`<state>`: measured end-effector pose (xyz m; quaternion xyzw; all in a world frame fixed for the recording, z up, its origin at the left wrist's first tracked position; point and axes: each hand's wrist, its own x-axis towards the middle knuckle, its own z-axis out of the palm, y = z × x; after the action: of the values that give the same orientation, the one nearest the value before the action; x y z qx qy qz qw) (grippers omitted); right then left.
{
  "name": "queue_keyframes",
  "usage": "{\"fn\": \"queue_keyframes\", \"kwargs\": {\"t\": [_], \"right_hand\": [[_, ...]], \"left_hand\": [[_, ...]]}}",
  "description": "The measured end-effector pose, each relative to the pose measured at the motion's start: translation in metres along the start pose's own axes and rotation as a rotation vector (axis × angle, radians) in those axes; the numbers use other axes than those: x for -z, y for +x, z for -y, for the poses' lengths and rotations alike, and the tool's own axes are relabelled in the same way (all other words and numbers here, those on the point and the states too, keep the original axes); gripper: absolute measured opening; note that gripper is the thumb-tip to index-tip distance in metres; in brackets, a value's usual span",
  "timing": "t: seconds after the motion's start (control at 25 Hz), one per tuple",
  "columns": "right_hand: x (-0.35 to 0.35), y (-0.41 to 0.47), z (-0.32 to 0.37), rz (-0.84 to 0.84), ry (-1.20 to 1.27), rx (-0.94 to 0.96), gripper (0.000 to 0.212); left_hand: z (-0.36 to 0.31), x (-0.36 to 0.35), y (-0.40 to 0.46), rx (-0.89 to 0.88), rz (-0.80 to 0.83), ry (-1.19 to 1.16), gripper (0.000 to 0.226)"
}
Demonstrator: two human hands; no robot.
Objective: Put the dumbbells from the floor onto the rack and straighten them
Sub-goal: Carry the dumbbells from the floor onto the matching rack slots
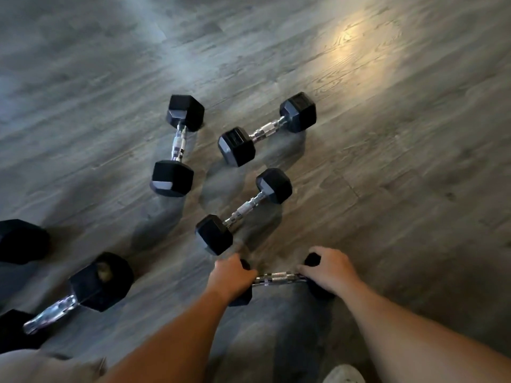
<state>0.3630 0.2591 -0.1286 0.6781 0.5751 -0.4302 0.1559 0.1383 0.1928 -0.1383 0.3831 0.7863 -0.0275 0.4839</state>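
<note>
Both hands, left hand [231, 275] and right hand [327, 268], are clamping the black end heads of the nearest hex dumbbell [279, 280] on the floor [401, 175], risking slipping off the heads, dropping it onto the neighbouring dumbbell [243, 211].

Both bare arms outstretched, left grip [233, 275] and right grip [327, 268] curled downward.

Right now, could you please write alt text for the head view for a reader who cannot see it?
Two hands grip the black heads of a small dumbbell low over a grey wood-look floor, left hand on one head, right hand on the other. Three more hex dumbbells lie beyond, a larger one at left.
</note>
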Motion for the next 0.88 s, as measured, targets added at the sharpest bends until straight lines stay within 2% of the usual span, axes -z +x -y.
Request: {"fn": "queue_keyframes", "kwargs": {"t": [0.12, 0.28, 0.52, 0.68, 0.88], "right_hand": [[-0.005, 0.002, -0.005, 0.019, -0.016, 0.009, 0.068], [-0.01, 0.009, -0.008, -0.012, 0.007, 0.023, 0.052], [0.007, -0.014, 0.0, -0.115, 0.06, 0.001, 0.051], [0.073, -0.087, 0.022, -0.249, 0.238, 0.055, 0.044], [0.192, -0.247, 0.044, -0.428, 0.51, 0.088, 0.023]], "left_hand": [[0.005, -0.003, 0.007, 0.005, -0.014, 0.028, 0.037], [0.005, -0.006, 0.01, 0.027, -0.05, 0.046, 0.031], [-0.02, 0.025, -0.008, -0.032, -0.122, 0.046, 0.025], [-0.088, 0.102, -0.085, -0.198, -0.229, 0.087, 0.023], [-0.204, 0.203, -0.226, -0.427, -0.292, 0.166, 0.031]]}}
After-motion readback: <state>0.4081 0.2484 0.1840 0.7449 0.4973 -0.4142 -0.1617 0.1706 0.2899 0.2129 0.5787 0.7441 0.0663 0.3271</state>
